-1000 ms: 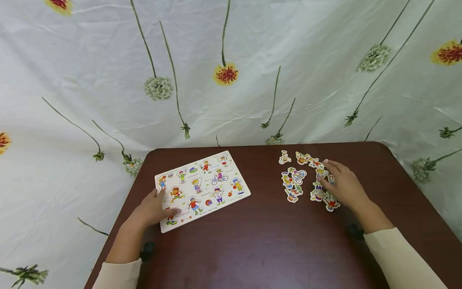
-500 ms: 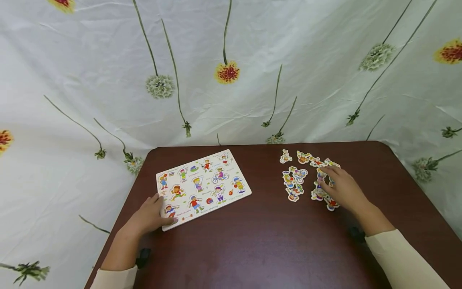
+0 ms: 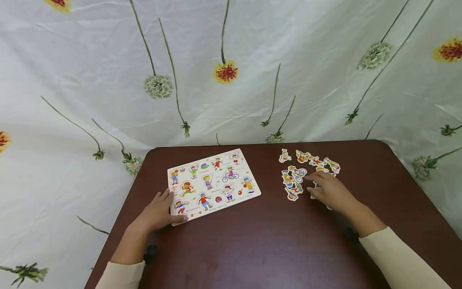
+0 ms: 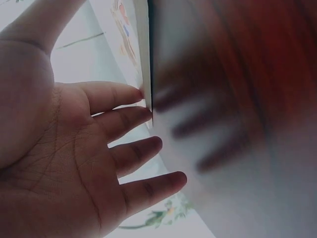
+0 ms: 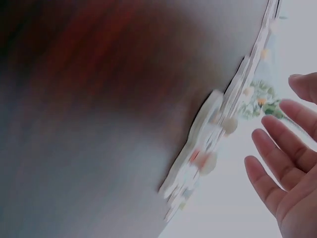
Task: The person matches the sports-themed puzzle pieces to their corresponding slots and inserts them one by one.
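A white picture board (image 3: 238, 185) with printed figures of children playing sports lies tilted on the dark table. My left hand (image 3: 157, 213) is at its left edge, with the thumb over the near left corner. In the left wrist view those fingers (image 4: 121, 93) are straight, and two fingertips touch the board's side. Over to the right my right hand (image 3: 331, 192) is above a group of cut-out puzzle pieces (image 3: 291, 194), fingers apart and holding nothing. Some pieces are hidden beneath it. The right wrist view shows a gap between its fingers (image 5: 275, 153) and the pieces (image 5: 200, 134).
The brown table (image 3: 245, 249) ends at a far edge just behind the board and pieces. A pale flower-print cloth (image 3: 252, 112) hangs behind it and at both sides. Several more pieces (image 3: 315, 161) lie in a row near the far edge.
The board has slid to the right with my left hand at its edge. My right hand has shifted left over the pieces, uncovering ones at the far right.
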### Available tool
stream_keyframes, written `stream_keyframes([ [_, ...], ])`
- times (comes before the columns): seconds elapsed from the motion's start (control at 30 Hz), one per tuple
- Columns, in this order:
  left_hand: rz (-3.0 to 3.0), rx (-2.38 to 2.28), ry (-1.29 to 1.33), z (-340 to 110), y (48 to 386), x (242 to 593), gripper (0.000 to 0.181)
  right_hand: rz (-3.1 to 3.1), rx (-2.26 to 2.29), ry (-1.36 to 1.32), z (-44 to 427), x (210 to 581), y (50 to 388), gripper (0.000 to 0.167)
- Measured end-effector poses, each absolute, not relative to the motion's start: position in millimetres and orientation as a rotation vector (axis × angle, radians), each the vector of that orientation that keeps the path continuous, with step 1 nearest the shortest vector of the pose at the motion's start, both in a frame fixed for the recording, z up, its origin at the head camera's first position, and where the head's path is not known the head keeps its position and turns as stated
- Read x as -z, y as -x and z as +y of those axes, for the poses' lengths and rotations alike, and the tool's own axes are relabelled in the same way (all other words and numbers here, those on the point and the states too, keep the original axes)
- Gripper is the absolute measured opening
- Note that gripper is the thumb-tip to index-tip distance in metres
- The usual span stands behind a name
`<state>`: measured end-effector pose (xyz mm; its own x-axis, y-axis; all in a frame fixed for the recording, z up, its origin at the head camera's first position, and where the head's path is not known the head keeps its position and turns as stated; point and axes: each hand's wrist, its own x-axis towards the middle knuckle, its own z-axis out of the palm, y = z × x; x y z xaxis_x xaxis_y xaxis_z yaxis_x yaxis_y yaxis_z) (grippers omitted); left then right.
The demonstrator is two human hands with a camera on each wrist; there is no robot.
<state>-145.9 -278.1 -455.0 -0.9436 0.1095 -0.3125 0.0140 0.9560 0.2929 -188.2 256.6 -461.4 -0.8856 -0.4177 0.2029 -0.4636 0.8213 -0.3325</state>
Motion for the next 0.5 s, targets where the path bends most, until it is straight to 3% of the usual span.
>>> stream_keyframes([
  [0.5, 2.755, -0.423, -0.227, -243, 178, 459, 0.116, -2.755, -0.473, -1.072, 226, 471, 190, 0.019],
])
